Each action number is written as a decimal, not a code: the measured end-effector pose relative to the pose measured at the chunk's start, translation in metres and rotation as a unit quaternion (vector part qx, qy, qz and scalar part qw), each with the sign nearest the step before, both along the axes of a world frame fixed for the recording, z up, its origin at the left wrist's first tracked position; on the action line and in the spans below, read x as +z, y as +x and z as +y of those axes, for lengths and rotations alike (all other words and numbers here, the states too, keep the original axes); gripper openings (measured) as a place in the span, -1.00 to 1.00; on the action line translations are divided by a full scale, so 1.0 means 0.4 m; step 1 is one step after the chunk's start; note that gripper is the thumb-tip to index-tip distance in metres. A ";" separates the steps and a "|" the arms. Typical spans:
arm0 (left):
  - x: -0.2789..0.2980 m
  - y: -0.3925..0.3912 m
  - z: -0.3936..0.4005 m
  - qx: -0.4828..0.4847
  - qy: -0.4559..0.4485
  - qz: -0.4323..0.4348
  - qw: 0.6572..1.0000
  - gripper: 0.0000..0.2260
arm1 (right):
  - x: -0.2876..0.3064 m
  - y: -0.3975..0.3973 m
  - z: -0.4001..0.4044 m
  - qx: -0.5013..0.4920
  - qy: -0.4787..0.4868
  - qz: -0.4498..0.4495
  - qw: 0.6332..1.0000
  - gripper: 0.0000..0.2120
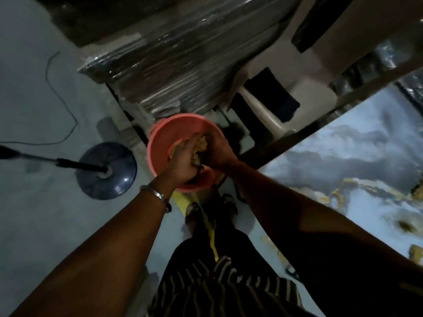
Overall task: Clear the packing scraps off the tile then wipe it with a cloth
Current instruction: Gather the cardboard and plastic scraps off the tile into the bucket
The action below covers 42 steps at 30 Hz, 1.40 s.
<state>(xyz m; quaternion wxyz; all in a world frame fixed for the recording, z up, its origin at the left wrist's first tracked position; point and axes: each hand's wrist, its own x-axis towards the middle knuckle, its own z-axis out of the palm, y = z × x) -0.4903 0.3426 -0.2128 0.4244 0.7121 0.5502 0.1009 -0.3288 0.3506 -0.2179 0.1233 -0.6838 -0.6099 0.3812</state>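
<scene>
Now: clump of tan packing scraps point(200, 146) sits between both my hands, directly over pink bucket point(164, 143) on floor. Left hand point(185, 161) curled around near side of clump, right hand point(216, 152) cupped against far side; both gripping scraps. Drop path straight down, I judge. Marble tile point(343, 161) lies to my right, more tan scraps point(415, 253) near its edge. Right hand nearer tile. No cloth in sight.
</scene>
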 end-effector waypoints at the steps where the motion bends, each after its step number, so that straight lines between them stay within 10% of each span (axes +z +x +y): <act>1: -0.030 -0.006 0.008 0.014 -0.004 0.020 1.000 -0.09 | -0.029 -0.010 0.023 0.017 -0.009 0.002 1.000 -0.03; 9: -0.270 -0.029 0.080 0.107 -0.068 0.092 0.988 -0.04 | -0.281 -0.078 0.168 0.120 -0.069 -0.046 0.989 -0.33; 15: -0.437 -0.099 0.082 0.135 -0.105 -0.005 0.985 0.16 | -0.424 -0.093 0.209 0.143 -0.144 -0.089 0.975 -0.03; 18: -0.459 -0.118 0.067 0.102 -0.077 0.082 0.988 0.15 | -0.441 -0.073 0.194 0.147 -0.158 -0.093 0.972 0.12; 25: -0.340 -0.114 0.033 0.017 0.128 0.282 0.951 -0.15 | -0.297 -0.077 0.061 0.155 0.003 -0.169 0.973 -0.04; 42: 0.184 0.235 -0.018 -0.169 0.331 0.199 0.907 -0.20 | 0.176 0.233 -0.286 -0.118 0.127 -0.251 0.952 -0.21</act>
